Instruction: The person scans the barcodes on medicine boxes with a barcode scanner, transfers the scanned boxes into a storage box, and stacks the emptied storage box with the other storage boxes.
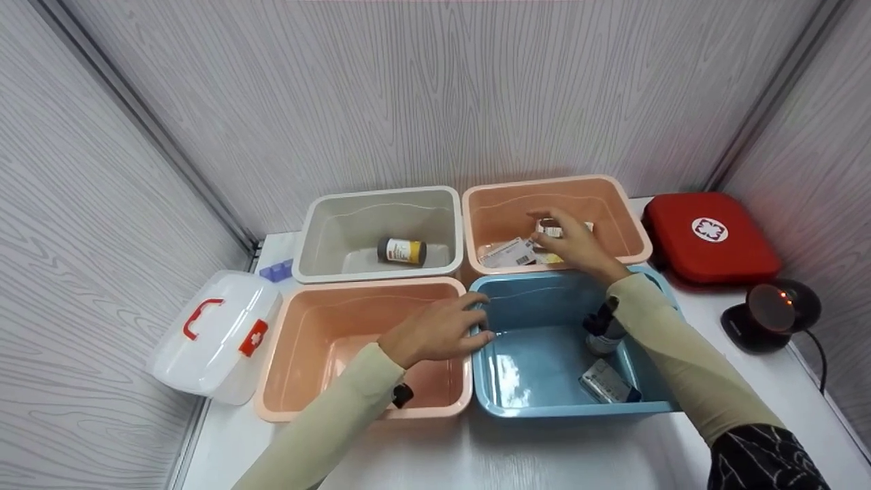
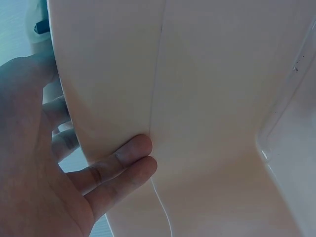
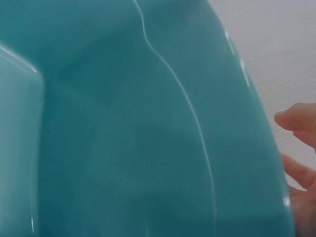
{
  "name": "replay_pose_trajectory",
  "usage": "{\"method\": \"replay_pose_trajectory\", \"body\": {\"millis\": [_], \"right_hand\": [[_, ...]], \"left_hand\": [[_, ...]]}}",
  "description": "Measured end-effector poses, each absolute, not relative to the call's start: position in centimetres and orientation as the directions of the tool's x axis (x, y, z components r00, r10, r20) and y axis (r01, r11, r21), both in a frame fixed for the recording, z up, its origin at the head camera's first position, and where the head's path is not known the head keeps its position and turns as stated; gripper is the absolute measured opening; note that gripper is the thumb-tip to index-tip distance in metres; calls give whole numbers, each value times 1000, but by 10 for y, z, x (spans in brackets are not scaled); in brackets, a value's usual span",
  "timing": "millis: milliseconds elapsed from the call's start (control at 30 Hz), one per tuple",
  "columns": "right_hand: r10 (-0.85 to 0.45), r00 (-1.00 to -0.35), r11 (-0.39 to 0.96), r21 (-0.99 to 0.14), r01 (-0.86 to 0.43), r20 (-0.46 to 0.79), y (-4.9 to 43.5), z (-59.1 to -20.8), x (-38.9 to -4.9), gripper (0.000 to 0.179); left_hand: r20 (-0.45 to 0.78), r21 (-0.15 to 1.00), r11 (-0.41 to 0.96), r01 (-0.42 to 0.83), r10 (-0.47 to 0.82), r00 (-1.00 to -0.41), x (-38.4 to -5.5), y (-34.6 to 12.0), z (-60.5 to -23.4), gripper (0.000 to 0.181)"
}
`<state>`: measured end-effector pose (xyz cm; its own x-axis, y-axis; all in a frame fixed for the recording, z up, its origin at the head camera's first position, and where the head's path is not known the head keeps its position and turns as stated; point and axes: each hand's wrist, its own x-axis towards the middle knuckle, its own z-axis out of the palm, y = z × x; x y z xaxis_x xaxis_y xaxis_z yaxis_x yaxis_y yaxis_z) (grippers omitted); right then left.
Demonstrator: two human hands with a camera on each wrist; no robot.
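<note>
My right hand (image 1: 570,239) reaches over the back right orange bin (image 1: 629,235), thumb and fingers spread apart. Beneath it lie a small white medicine box (image 1: 550,228) and a flat white packet with a barcode (image 1: 509,254). The hand's fingers show at the right edge of the right wrist view, beside the blue bin (image 3: 163,148). My left hand (image 1: 442,330) hangs over the right side of the front left orange bin (image 1: 364,292), fingers loosely bent by the blue bin's rim. In the left wrist view, two fingertips (image 2: 140,153) overlap an orange bin wall (image 2: 212,98).
The grey bin (image 1: 347,272) holds a brown bottle with a yellow-white label (image 1: 403,251). Inside the blue bin are a bottle (image 1: 602,340) and a small box (image 1: 605,382). A clear first-aid box (image 1: 221,327), a red case (image 1: 711,238) and a black device (image 1: 776,313) flank the bins.
</note>
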<state>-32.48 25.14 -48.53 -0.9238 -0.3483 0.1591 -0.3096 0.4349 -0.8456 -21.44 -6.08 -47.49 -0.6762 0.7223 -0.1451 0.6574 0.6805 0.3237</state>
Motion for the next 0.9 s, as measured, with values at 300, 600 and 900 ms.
{"method": "replay_pose_trajectory", "body": {"millis": [300, 600, 900], "right_hand": [[-390, -913, 511, -796, -324, 121, 280, -468, -282, 30], [-517, -855, 578, -721, -381, 37, 312, -458, -249, 29], [-590, -783, 727, -551, -410, -196, 330, -460, -232, 32]], "left_hand": [[-134, 329, 674, 661, 726, -674, -213, -62, -476, 42], [-156, 352, 681, 642, 719, -678, -214, -64, -475, 44], [-160, 354, 678, 645, 723, -672, -214, -62, -474, 43]]}}
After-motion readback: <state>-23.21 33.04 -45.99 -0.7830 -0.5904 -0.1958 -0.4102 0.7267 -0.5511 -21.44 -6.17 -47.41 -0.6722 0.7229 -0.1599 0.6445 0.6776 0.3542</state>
